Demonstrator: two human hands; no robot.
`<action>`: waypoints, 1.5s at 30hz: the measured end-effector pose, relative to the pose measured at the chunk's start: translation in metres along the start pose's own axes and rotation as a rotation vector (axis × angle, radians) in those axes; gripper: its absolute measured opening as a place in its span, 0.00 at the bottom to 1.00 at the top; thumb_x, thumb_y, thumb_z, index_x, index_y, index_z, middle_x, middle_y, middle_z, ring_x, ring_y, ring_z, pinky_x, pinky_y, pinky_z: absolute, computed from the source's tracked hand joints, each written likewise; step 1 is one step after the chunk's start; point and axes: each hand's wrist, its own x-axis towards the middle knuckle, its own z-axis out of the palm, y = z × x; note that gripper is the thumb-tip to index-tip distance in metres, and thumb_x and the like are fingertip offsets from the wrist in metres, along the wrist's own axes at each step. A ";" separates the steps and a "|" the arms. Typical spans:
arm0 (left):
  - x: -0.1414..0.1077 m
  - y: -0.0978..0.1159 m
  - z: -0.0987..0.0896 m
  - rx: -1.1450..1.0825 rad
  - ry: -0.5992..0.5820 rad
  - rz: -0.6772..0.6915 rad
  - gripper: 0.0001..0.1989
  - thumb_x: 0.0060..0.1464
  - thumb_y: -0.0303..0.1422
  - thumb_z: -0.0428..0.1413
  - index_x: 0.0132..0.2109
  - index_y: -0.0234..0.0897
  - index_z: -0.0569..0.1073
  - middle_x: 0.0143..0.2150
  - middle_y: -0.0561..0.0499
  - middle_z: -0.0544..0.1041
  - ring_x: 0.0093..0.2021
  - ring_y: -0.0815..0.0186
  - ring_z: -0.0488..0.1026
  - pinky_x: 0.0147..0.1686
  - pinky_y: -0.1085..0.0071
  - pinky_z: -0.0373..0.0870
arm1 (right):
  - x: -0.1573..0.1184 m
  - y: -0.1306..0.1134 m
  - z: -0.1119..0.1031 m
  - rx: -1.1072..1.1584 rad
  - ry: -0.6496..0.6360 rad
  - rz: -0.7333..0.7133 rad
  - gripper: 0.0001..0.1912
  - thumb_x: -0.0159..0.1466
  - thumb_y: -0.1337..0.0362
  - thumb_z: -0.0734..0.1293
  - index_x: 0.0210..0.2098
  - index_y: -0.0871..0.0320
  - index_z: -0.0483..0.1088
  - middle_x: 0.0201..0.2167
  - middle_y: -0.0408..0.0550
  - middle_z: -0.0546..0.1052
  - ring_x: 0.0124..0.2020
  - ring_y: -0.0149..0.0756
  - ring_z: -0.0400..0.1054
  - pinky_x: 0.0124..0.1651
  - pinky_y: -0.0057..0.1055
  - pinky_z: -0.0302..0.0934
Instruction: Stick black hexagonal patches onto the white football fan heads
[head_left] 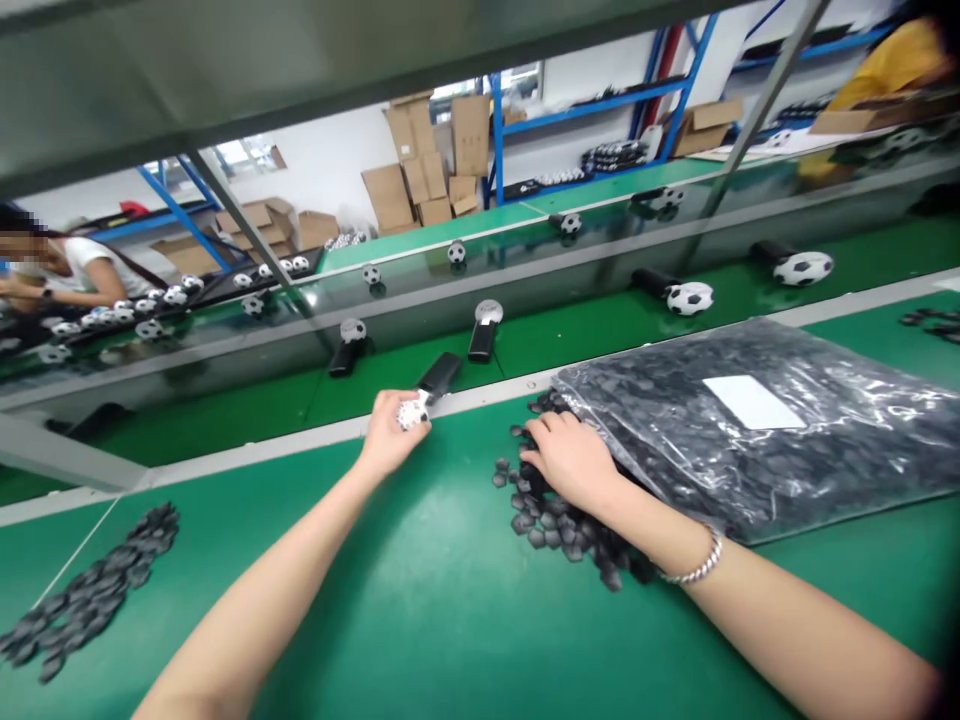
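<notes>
My left hand (390, 437) is closed around the ball end of a small soccer-ball piece with a black handle (441, 376). Its white ball with black spots (412, 414) shows between the fingers, and the handle points away over the rail at the bench's far edge. On the right, my right hand (571, 458) lies over a pile of small black pentagon-shaped pieces (551, 525). Its thumb and fingers are apart, touching the pieces; the fingertips are partly hidden among them. Beside it, a clear plastic bag (847, 440) full of similar black pieces lies with its mouth toward the pile.
Beyond the rail (337, 430), a green conveyor belt (559, 345) carries several ball-headed pieces (690, 297). More black pieces (97, 590) lie at left on the green bench (420, 600). A metal beam (225, 80) crosses overhead. Co-workers sit far left and far right.
</notes>
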 end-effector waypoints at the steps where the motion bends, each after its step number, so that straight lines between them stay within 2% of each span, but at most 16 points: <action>1: 0.020 -0.008 0.002 0.031 0.040 -0.021 0.18 0.41 0.31 0.57 0.44 0.37 0.67 0.43 0.48 0.65 0.47 0.58 0.66 0.49 0.61 0.64 | 0.001 0.003 0.001 -0.025 -0.025 0.000 0.11 0.60 0.61 0.63 0.40 0.61 0.70 0.39 0.55 0.72 0.41 0.45 0.65 0.37 0.34 0.59; 5: 0.087 -0.020 0.021 0.149 0.086 -0.075 0.18 0.43 0.33 0.57 0.44 0.35 0.68 0.46 0.43 0.64 0.52 0.52 0.62 0.53 0.55 0.58 | 0.006 0.003 0.004 0.010 -0.114 -0.053 0.08 0.62 0.66 0.60 0.37 0.61 0.70 0.37 0.53 0.72 0.37 0.41 0.67 0.36 0.33 0.59; 7: 0.108 -0.010 0.037 0.193 0.075 -0.048 0.19 0.44 0.36 0.57 0.45 0.35 0.68 0.52 0.41 0.62 0.57 0.48 0.55 0.56 0.52 0.50 | 0.010 0.002 0.006 0.027 -0.133 -0.054 0.08 0.62 0.68 0.60 0.36 0.61 0.70 0.35 0.53 0.73 0.36 0.41 0.68 0.36 0.33 0.59; 9: 0.123 0.009 0.060 0.203 0.038 0.011 0.23 0.46 0.41 0.55 0.49 0.36 0.66 0.56 0.41 0.60 0.60 0.49 0.50 0.59 0.53 0.45 | 0.012 0.002 0.007 0.034 -0.121 -0.053 0.09 0.62 0.70 0.59 0.35 0.62 0.70 0.34 0.53 0.73 0.35 0.41 0.68 0.35 0.35 0.59; 11: 0.135 0.031 0.086 0.183 -0.031 0.054 0.29 0.46 0.45 0.54 0.53 0.35 0.63 0.57 0.41 0.61 0.60 0.50 0.52 0.58 0.55 0.48 | 0.014 0.003 0.009 0.040 -0.086 -0.064 0.09 0.61 0.71 0.59 0.35 0.62 0.70 0.32 0.54 0.73 0.34 0.42 0.68 0.34 0.36 0.59; 14: 0.151 0.060 0.125 0.148 -0.135 0.009 0.36 0.43 0.48 0.56 0.54 0.29 0.60 0.53 0.32 0.66 0.56 0.42 0.59 0.51 0.50 0.57 | 0.016 0.005 0.012 0.027 -0.005 -0.109 0.07 0.58 0.72 0.60 0.32 0.62 0.70 0.32 0.54 0.72 0.36 0.44 0.66 0.35 0.38 0.59; 17: 0.161 0.077 0.144 0.115 -0.196 -0.057 0.31 0.45 0.41 0.54 0.54 0.28 0.60 0.48 0.31 0.70 0.50 0.42 0.67 0.44 0.52 0.64 | 0.015 0.007 0.015 -0.006 0.070 -0.143 0.05 0.57 0.71 0.61 0.30 0.62 0.69 0.31 0.53 0.72 0.37 0.44 0.65 0.35 0.38 0.58; 20: 0.154 0.080 0.128 0.069 -0.239 -0.073 0.27 0.48 0.37 0.50 0.55 0.30 0.59 0.46 0.36 0.72 0.45 0.50 0.72 0.42 0.59 0.67 | 0.014 0.008 0.017 -0.008 0.103 -0.175 0.05 0.57 0.71 0.61 0.33 0.60 0.67 0.28 0.49 0.70 0.32 0.40 0.65 0.31 0.35 0.57; 23: 0.122 0.068 0.082 0.025 -0.290 -0.062 0.28 0.49 0.40 0.49 0.57 0.33 0.58 0.43 0.43 0.74 0.39 0.55 0.74 0.39 0.62 0.69 | 0.012 0.009 0.016 0.004 0.094 -0.242 0.07 0.57 0.71 0.61 0.36 0.57 0.66 0.28 0.47 0.69 0.29 0.37 0.65 0.29 0.32 0.56; 26: 0.066 0.043 0.030 -0.051 -0.344 -0.029 0.29 0.50 0.43 0.49 0.58 0.39 0.56 0.50 0.45 0.69 0.44 0.55 0.71 0.43 0.60 0.68 | 0.011 0.008 0.014 0.003 0.048 -0.295 0.06 0.57 0.72 0.61 0.34 0.58 0.66 0.29 0.47 0.69 0.29 0.36 0.65 0.28 0.31 0.56; 29: -0.003 0.017 -0.008 -0.085 -0.399 -0.079 0.28 0.51 0.44 0.49 0.59 0.42 0.54 0.55 0.46 0.66 0.50 0.55 0.68 0.48 0.59 0.66 | 0.008 0.006 0.010 0.002 -0.017 -0.301 0.05 0.58 0.73 0.61 0.33 0.60 0.67 0.31 0.48 0.70 0.32 0.36 0.65 0.31 0.30 0.57; 32: -0.067 0.001 -0.031 -0.065 -0.462 -0.107 0.27 0.53 0.41 0.48 0.59 0.43 0.54 0.58 0.48 0.63 0.54 0.55 0.65 0.52 0.59 0.62 | 0.005 0.005 0.006 0.003 -0.060 -0.303 0.05 0.60 0.72 0.60 0.33 0.60 0.68 0.31 0.49 0.71 0.33 0.37 0.66 0.34 0.30 0.57; 35: -0.105 0.000 -0.045 -0.028 -0.477 -0.088 0.28 0.52 0.36 0.49 0.60 0.42 0.54 0.59 0.46 0.62 0.57 0.56 0.61 0.56 0.59 0.58 | 0.006 0.004 0.005 0.085 -0.105 -0.289 0.09 0.61 0.72 0.59 0.37 0.58 0.69 0.29 0.49 0.71 0.30 0.35 0.66 0.32 0.29 0.56; 39: -0.111 0.012 -0.049 0.069 -0.432 -0.020 0.32 0.46 0.36 0.56 0.59 0.39 0.57 0.57 0.42 0.64 0.58 0.51 0.57 0.56 0.51 0.55 | 0.008 -0.002 0.005 0.408 -0.118 -0.284 0.11 0.61 0.73 0.57 0.37 0.59 0.70 0.34 0.49 0.73 0.34 0.33 0.67 0.38 0.28 0.58; 42: -0.094 0.027 -0.038 0.099 -0.374 0.051 0.37 0.43 0.39 0.59 0.60 0.38 0.55 0.61 0.41 0.57 0.61 0.51 0.51 0.58 0.51 0.52 | 0.006 -0.008 0.003 0.601 -0.089 -0.295 0.10 0.61 0.71 0.59 0.39 0.60 0.70 0.36 0.48 0.74 0.37 0.33 0.67 0.42 0.28 0.59; 45: -0.076 0.041 -0.023 0.113 -0.410 0.093 0.39 0.45 0.37 0.57 0.62 0.37 0.51 0.61 0.40 0.56 0.60 0.52 0.55 0.56 0.56 0.57 | 0.001 -0.012 0.001 0.636 -0.016 -0.338 0.09 0.62 0.67 0.61 0.39 0.58 0.72 0.34 0.47 0.73 0.36 0.32 0.67 0.41 0.29 0.60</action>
